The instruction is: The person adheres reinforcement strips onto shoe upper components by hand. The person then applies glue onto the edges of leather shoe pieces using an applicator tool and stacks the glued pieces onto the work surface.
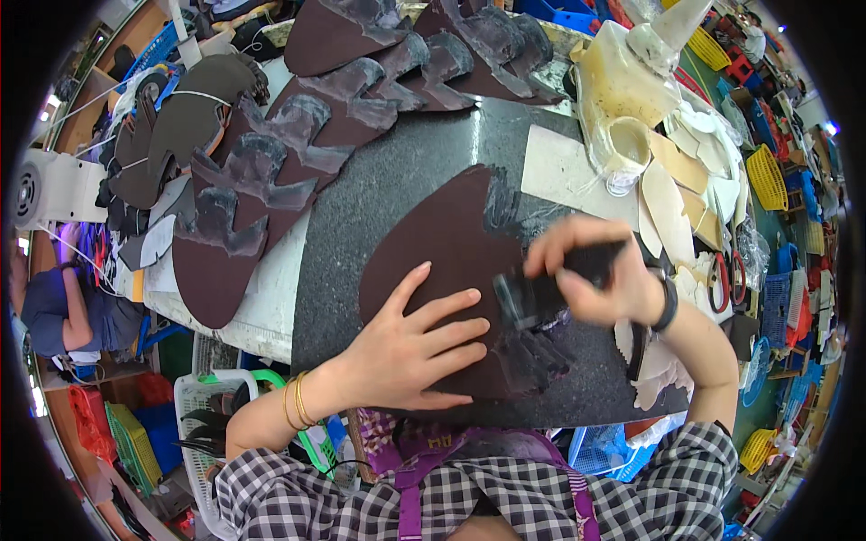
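My left hand (406, 347) lies flat with fingers spread on a dark brown cut-out shoe-upper piece (424, 239), pressing it to the black stone slab (338, 270). My right hand (618, 284) is closed around a wide black brush (519, 302), whose end touches the right side of the piece. A greyish, wet-looking smear runs along that cut edge. The fingers and brush partly cover the edge. Similar brown pieces (221, 279) overlap in rows at the far and left sides, with pale coated edges.
A translucent jug (627, 72) with a cup-like spout (629, 140) stands at the far right. Near it are a pale card (559, 171), several cream cut-outs (666, 207) and red-handled scissors (722, 281). A white basket (194, 406) stands at the lower left; another person (77, 307) sits at far left.
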Available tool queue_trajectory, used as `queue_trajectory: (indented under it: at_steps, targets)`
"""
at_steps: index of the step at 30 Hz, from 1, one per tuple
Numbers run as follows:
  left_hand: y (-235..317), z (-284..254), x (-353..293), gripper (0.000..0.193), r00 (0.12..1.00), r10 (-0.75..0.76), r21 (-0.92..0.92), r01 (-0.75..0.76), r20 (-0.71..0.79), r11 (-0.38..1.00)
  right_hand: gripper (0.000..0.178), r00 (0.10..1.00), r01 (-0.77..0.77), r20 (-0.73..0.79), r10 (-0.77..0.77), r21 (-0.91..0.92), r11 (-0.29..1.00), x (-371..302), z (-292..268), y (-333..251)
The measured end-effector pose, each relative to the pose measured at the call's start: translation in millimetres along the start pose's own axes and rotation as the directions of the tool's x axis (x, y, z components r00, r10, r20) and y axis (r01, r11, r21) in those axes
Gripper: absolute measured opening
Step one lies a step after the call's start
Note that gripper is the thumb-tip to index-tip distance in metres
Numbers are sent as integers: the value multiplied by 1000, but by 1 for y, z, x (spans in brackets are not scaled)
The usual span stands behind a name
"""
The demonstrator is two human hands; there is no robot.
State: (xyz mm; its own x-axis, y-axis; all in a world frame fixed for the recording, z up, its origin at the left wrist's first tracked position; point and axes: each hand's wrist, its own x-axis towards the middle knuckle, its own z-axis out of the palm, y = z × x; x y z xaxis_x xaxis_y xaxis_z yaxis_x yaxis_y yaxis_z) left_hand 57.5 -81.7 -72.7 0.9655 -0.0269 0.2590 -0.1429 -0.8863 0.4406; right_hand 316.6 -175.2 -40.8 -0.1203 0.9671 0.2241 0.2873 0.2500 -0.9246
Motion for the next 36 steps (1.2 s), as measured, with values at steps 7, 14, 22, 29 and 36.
queue_trajectory:
  at_steps: [7, 14, 22, 29, 36]
  targets:
    - [0, 4, 1, 48, 1000, 6, -25, -6, 8, 1000, 15, 960, -53, -280, -1, -187, 981, 76, -29, 53]
    - [-5, 1, -2, 51, 1000, -7, 3, 7, 16, 1000, 19, 968, -136, -228, 107, -113, 984, 51, -12, -19]
    - [-3, 4, 4, 51, 1000, 6, 14, -6, 13, 1000, 15, 995, -80, -73, 61, -293, 953, 6, -22, -30]
    - [37, -8, 7, 46, 987, -134, 339, 97, 87, 936, 16, 999, -51, -29, 43, -389, 920, -9, -36, -48]
    - [-12, -26, 11, 30, 723, -685, -798, 360, -88, 483, 75, 646, -194, 529, 551, -584, 788, -7, 17, -78]
